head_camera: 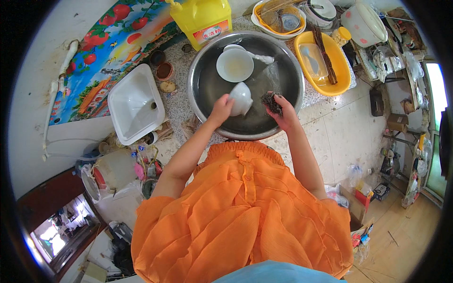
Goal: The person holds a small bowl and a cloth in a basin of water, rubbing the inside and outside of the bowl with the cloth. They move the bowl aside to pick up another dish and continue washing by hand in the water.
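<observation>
A large stainless steel basin (299, 85) of murky water stands before me. My left hand (222, 110) holds a white bowl (240, 99) tilted on its side over the basin's near half. In my right hand (284, 112), at the basin's right side, is a dark steel wool scourer (271, 102), apart from the held bowl. Another white bowl (235, 65) sits upright at the back of the basin, with a little cloudy liquid in it. Behind it lies a white ladle or spoon (263, 58), partly hidden by the bowl. A clear, film-like thing (272, 76) shows right of the bowls.
A white sink (136, 102) is at the left. Behind the basin stand a yellow detergent jug (205, 23) and a basket of strainers (260, 16). On the right, a yellow tub (341, 76) holds a plastic container (313, 60) and a bundle of brown sticks (325, 56).
</observation>
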Demonstrator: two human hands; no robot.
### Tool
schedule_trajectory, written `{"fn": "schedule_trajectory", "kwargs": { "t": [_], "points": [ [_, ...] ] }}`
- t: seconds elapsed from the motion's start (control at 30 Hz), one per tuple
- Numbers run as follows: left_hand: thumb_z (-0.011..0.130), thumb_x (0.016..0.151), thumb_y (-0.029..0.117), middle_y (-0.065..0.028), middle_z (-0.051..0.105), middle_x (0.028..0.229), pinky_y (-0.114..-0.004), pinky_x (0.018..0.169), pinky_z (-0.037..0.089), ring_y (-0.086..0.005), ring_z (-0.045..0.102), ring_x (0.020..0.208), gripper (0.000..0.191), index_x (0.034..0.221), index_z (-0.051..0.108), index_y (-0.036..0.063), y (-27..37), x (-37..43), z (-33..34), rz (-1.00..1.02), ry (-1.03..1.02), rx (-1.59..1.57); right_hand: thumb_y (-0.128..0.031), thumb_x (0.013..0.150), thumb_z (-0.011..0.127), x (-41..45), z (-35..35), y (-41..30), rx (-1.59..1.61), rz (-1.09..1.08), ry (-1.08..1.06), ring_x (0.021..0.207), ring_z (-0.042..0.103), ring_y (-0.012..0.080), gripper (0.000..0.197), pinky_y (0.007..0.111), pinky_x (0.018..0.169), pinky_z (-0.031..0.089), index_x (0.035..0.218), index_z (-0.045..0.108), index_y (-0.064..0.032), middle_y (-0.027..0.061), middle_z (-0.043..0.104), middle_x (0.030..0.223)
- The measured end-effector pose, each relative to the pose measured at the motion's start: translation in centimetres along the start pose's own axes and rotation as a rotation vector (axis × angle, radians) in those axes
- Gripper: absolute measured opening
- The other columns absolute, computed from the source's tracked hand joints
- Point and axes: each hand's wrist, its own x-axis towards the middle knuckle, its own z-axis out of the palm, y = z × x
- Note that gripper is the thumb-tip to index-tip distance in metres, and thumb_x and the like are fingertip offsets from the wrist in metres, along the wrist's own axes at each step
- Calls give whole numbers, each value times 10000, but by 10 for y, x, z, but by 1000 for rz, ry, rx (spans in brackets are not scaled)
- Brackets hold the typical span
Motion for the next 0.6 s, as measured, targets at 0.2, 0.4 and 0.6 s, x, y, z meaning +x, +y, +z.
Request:
{"fn": "schedule_trajectory", "kwargs": {
  "t": [0.2,0.4,0.6],
  "points": [
    [467,909,299,-69,581,1006,-281,790,428,-151,544,885,369,1061,548,-28,12,3,0,-295,292,-848,-172,868,507,-12,32,-5,-92,-99,54,888,540,146,285,283,769,457,1135,520,-72,57,568,992],
    [532,865,394,-107,586,1025,-304,769,454,-174,562,892,470,1051,558,-37,61,-9,1,-425,526,-923,-113,827,583,-11,59,2,-628,-606,45,794,541,104,286,230,730,436,1104,551,-50,14,594,877],
    [591,830,383,-67,595,728,-260,590,425,-116,512,648,450,784,623,-63,101,-12,3,-138,645,-579,-98,703,653,-26,102,5,-1301,-1246,40,984,491,323,247,379,837,426,938,592,-51,127,546,1020]
  ]
}}
